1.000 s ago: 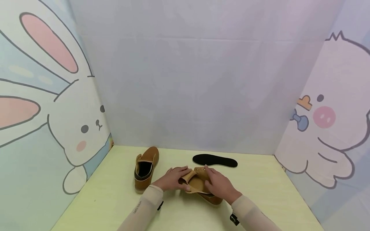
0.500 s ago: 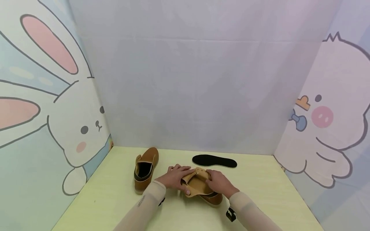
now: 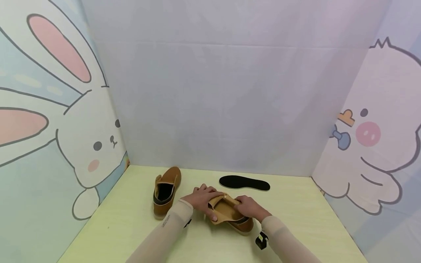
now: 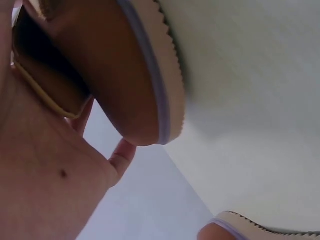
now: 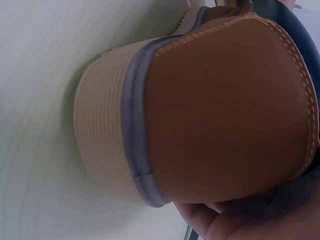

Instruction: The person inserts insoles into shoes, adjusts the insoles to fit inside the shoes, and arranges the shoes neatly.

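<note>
A brown lace-up shoe [image 3: 241,227] sits on the table in the head view, its tan lining showing through the spread opening. My left hand [image 3: 203,201] grips its front end, fingers over the far side and thumb on the near flap. The far eyelet flap and collar are held by my right hand [image 3: 250,207], fingers curled over the edge. In the left wrist view the hand [image 4: 45,170] lies along the shoe's toe [image 4: 117,75], fingertips at its tip. The right wrist view shows the stitched heel [image 5: 225,115], with the right fingers [image 5: 225,222] at its side.
A second brown shoe [image 3: 162,210] stands to the left, toe pointing away. Behind the hands lies a black insole [image 3: 244,183], flat on the pale yellow table [image 3: 296,204]. A plain cloth wall [image 3: 217,109] rises at the back, with cartoon-printed panels on both sides.
My right fingers have gone from lying straight along the far flap to curling over it. That flap now leans further in, and my left hand has shifted slightly right over the shoe's front.
</note>
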`<state>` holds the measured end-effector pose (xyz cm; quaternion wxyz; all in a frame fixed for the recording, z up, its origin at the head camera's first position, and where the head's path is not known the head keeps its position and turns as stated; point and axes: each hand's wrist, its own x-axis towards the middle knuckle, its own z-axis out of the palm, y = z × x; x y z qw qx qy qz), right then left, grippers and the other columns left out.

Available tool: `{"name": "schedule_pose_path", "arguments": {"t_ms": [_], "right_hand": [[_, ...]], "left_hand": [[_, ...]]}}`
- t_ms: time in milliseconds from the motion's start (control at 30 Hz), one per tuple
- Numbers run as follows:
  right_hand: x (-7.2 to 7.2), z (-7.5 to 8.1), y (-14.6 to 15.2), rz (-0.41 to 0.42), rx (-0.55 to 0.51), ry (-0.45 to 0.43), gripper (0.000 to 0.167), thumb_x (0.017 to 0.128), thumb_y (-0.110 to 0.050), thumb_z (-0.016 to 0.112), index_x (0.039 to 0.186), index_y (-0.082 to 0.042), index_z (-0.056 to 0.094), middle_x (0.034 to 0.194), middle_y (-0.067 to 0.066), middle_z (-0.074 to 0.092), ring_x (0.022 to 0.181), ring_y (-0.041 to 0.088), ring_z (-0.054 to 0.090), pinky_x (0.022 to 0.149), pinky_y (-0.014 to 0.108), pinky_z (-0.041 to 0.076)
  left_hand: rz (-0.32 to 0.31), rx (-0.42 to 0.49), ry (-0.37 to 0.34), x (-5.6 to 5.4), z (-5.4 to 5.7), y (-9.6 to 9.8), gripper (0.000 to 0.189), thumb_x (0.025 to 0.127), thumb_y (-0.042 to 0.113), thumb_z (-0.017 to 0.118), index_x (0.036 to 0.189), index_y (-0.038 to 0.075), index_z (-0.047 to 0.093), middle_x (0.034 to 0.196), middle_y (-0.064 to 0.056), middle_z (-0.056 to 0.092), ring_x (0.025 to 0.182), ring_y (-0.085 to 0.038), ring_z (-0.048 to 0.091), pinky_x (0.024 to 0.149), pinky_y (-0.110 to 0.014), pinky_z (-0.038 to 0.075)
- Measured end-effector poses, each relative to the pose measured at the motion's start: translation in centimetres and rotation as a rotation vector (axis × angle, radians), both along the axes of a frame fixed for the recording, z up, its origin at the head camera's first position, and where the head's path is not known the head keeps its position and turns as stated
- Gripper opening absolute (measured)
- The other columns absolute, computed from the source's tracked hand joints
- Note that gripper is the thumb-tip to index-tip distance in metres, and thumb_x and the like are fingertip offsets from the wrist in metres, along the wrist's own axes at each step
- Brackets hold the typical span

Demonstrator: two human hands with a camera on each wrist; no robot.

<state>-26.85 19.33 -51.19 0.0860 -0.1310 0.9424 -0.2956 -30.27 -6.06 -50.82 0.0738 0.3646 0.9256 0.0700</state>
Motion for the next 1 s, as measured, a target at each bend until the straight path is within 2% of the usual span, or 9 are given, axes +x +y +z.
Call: {"name": "schedule_pose_path", "arguments": {"t_ms": [267,400,500,667,733,833,1000], "right_hand": [[-0.2,0.5,0.8,-0.012,-0.070,-0.043,0.050,0.095,-0.028,0.065,0.136,0.002,0.060,0.121,0.018,0.065,0.105,0.033,0.064,0.088,0.050,0.052],[-0.1,0.7,0.9,-0.004,-0.063,0.002,0.051,0.102,-0.031,0.058,0.141,0.001,0.056,0.121,0.019,0.066,0.106,0.033,0.064,0.087,0.050,0.052],[-0.5,1.1,1.0,-0.011,-0.082,0.043,0.049,0.107,-0.035,0.052,0.144,-0.003,0.056,0.129,0.019,0.063,0.114,0.035,0.062,0.093,0.052,0.050],[-2.7,1.4,1.7,-0.037,-0.126,0.135,0.046,0.110,-0.031,0.046,0.145,-0.003,0.054,0.138,0.018,0.059,0.124,0.039,0.057,0.102,0.057,0.043],[-3.8,1.2,2.2,-0.048,-0.108,0.175,0.044,0.110,-0.026,0.046,0.145,0.000,0.053,0.135,0.020,0.060,0.121,0.039,0.058,0.100,0.057,0.044],[-5.3,0.4,3.2,-0.057,-0.009,0.213,0.043,0.109,-0.021,0.047,0.146,0.002,0.051,0.136,0.024,0.057,0.123,0.042,0.056,0.101,0.058,0.043],[-6.2,-0.9,4.8,-0.077,0.158,0.229,0.044,0.107,-0.018,0.049,0.145,0.005,0.050,0.145,0.032,0.046,0.131,0.050,0.045,0.104,0.063,0.038]], "left_hand": [[0.026,-0.038,-0.004,-0.1,0.4,0.4,0.100,0.068,0.081,0.074,0.154,0.046,0.039,0.144,0.010,0.045,0.111,-0.012,0.038,0.084,-0.036,0.034],[0.024,-0.043,0.000,0.0,0.4,0.5,0.097,0.067,0.081,0.074,0.152,0.045,0.042,0.142,0.010,0.047,0.108,-0.012,0.039,0.083,-0.036,0.034],[0.018,-0.051,0.013,0.0,0.3,0.6,0.096,0.068,0.081,0.073,0.152,0.045,0.043,0.142,0.010,0.047,0.108,-0.012,0.038,0.084,-0.037,0.035],[0.014,-0.064,0.019,-0.2,0.1,0.4,0.095,0.069,0.082,0.071,0.152,0.047,0.042,0.142,0.011,0.046,0.110,-0.011,0.038,0.088,-0.039,0.036],[0.011,-0.061,0.015,-0.3,-0.1,0.4,0.095,0.069,0.082,0.071,0.152,0.047,0.041,0.142,0.011,0.045,0.110,-0.011,0.038,0.088,-0.039,0.036],[0.007,-0.052,0.009,-0.4,-0.2,0.4,0.095,0.069,0.082,0.071,0.152,0.048,0.041,0.142,0.010,0.045,0.109,-0.012,0.038,0.087,-0.040,0.036],[-0.007,-0.043,0.010,-0.3,-0.3,0.3,0.095,0.069,0.082,0.071,0.152,0.048,0.040,0.142,0.010,0.046,0.108,-0.012,0.038,0.086,-0.041,0.036]]}}
